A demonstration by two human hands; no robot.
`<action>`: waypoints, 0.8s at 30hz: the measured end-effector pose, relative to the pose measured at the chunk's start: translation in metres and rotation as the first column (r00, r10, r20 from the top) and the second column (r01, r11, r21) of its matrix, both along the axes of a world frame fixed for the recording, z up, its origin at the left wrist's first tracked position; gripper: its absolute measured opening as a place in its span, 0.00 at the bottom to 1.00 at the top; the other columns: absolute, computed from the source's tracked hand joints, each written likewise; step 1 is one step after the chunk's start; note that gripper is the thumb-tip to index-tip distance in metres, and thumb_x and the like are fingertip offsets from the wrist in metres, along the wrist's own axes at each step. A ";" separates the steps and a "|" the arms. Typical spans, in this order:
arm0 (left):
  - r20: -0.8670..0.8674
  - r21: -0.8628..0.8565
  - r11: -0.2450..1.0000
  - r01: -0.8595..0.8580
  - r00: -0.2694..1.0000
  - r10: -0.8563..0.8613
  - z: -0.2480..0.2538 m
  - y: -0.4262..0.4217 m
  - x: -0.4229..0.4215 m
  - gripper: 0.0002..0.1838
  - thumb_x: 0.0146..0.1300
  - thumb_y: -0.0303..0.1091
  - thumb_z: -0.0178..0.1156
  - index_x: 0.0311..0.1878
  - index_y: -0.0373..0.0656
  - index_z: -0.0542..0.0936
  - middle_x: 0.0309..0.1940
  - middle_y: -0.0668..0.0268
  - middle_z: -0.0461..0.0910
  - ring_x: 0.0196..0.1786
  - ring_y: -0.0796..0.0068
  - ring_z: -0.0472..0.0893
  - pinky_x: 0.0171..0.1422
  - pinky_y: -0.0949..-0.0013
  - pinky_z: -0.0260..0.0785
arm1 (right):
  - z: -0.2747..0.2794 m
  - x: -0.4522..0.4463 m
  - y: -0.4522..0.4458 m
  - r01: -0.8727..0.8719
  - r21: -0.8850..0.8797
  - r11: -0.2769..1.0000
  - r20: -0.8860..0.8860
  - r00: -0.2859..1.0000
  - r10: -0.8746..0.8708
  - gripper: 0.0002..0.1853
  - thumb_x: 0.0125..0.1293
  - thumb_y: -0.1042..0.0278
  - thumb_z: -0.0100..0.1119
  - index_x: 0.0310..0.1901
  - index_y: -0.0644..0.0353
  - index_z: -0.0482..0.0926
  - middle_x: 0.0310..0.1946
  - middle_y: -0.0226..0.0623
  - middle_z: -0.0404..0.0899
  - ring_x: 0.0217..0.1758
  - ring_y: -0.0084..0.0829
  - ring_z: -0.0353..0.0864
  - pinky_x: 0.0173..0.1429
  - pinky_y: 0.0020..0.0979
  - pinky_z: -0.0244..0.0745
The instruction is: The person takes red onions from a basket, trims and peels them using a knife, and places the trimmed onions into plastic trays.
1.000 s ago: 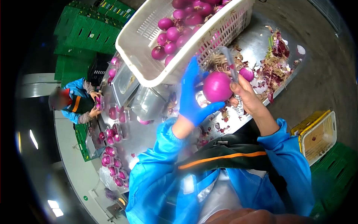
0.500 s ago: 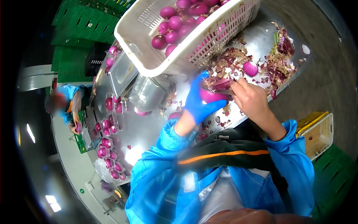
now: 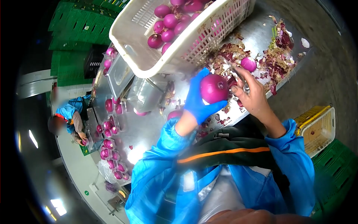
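My left hand, in a blue glove, is closed around a smooth purple-red onion. Just right of it, my bare right hand grips a small knife, partly hidden by the fingers and blurred. The knife is apart from the onion. Beyond both hands lies a heap of dry onion skins, with another onion at its right side. One more onion sits on the metal table beside my left wrist.
A white slatted basket of onions stands at the table's far side. Clear plastic trays are stacked left of my hands. Packed onions line the left edge. A co-worker handles onions farther left. A yellow-and-white crate stands at right.
The knife and my right hand have come away from the onion. Loose skin that hung at its top is gone, and its smooth side now faces up. The co-worker's hands have moved lower.
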State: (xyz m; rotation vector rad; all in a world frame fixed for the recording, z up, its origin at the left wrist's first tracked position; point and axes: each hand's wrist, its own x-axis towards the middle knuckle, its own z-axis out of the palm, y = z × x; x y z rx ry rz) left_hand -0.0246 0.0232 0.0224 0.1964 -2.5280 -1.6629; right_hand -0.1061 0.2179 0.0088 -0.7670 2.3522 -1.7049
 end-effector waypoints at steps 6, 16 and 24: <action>-0.091 -0.323 0.946 0.016 0.995 -0.048 0.005 0.003 -0.002 0.55 0.41 0.41 0.81 0.72 0.40 0.61 0.65 0.50 0.67 0.68 0.51 0.68 0.69 0.53 0.63 | 0.014 -0.005 -0.015 -0.122 0.027 0.992 0.124 0.985 0.118 0.39 0.58 0.45 0.70 0.66 0.56 0.69 0.53 0.49 0.79 0.49 0.41 0.82 0.55 0.38 0.75; 0.112 0.357 0.934 -0.006 0.993 -0.036 -0.013 -0.016 0.016 0.53 0.50 0.34 0.78 0.76 0.43 0.56 0.70 0.54 0.64 0.65 0.60 0.74 0.60 0.59 0.75 | -0.014 0.004 -0.016 -0.183 -0.258 0.949 0.414 0.866 0.280 0.39 0.56 0.54 0.75 0.65 0.64 0.69 0.50 0.37 0.78 0.54 0.26 0.76 0.60 0.32 0.71; 0.104 0.681 0.730 -0.051 0.994 -0.028 -0.023 -0.022 0.035 0.50 0.56 0.26 0.72 0.77 0.40 0.53 0.72 0.55 0.62 0.69 0.62 0.70 0.68 0.61 0.70 | -0.020 0.007 -0.016 -0.171 -0.349 0.921 0.595 0.719 0.359 0.39 0.60 0.53 0.71 0.68 0.62 0.66 0.35 0.30 0.76 0.31 0.20 0.76 0.35 0.24 0.73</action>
